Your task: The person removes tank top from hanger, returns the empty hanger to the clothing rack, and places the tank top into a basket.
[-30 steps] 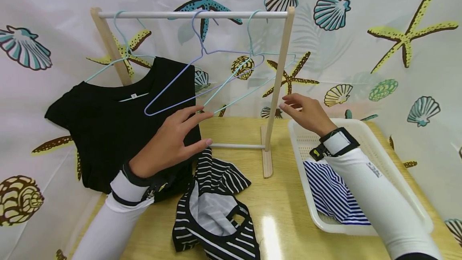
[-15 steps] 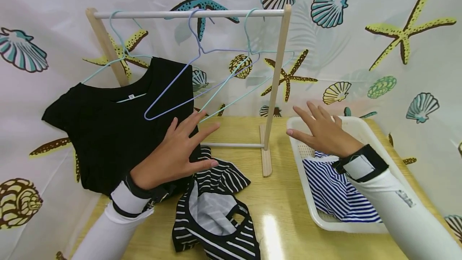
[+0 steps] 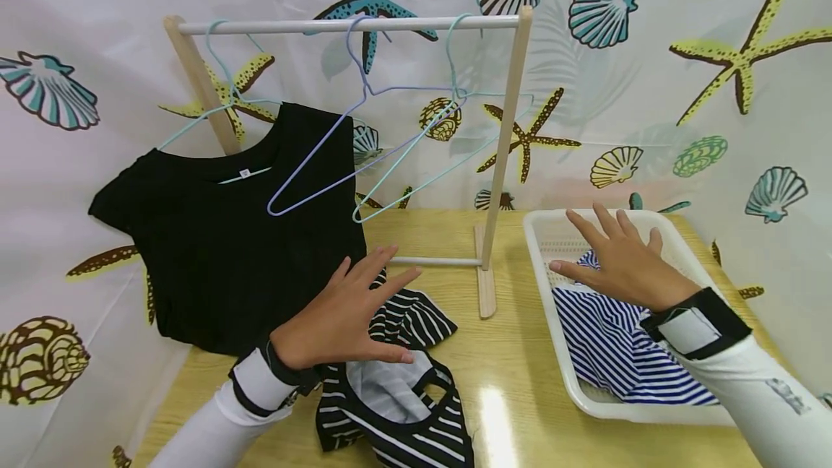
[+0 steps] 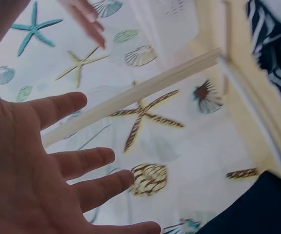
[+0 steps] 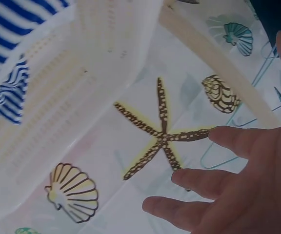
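Black-striped garment (image 3: 391, 390) stretches lengthwise toward the rack (image 3: 509, 114).

Over my feed I see white sleeves (image 3: 214, 425), black straps (image 3: 724, 318) with white panels (image 3: 689, 332) at their ends, and a small grey marking (image 3: 788, 396) on the right sleeve (image 3: 741, 388), too blurred to read.

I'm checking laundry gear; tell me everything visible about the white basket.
The white basket looks plastic: rounded corners, smooth rim, small perforations. Open-topped, it stands upright on the table, right of the rack, with blue-striped cloth inside. The right hand, fingers spread, hides part of it in the head view.
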Available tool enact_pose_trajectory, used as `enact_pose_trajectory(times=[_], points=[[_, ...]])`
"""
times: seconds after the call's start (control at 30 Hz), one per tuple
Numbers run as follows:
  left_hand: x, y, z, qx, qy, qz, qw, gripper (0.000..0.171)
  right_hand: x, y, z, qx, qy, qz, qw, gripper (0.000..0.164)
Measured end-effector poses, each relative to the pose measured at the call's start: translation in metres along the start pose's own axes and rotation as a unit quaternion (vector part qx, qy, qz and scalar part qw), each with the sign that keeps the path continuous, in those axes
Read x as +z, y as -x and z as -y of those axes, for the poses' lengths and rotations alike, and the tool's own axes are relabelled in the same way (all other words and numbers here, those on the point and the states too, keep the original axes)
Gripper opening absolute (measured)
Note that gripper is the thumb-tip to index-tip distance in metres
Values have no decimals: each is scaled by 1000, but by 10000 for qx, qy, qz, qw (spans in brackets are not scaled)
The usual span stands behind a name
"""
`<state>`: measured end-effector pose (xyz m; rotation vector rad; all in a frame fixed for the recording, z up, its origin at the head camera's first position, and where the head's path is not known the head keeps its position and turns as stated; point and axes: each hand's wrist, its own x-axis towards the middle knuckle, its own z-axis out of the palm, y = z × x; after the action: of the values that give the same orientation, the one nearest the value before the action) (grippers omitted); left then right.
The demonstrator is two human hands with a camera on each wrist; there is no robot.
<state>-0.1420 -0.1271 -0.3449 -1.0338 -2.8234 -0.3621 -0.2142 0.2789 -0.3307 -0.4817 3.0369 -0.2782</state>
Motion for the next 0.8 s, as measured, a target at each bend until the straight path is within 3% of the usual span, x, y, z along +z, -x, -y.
enact_pose_trajectory(times=[0.2,0.47,0.67,0.8], points=[[28,1,-2,-218,408,680,9966,112,-1,11,-22,223,53,-67,9997,97],[56,4,-5,-244,873,1299,9874,121,3,17,-50,536,157,-192,9983,97],[74,12,-12,-171,1387,1739,9748,131,10,20,-68,715,228,-245,9969,98],[84,20,-13,-192,1377,2067,9685,131,10,22,-78,849,196,-98,9961,99]])
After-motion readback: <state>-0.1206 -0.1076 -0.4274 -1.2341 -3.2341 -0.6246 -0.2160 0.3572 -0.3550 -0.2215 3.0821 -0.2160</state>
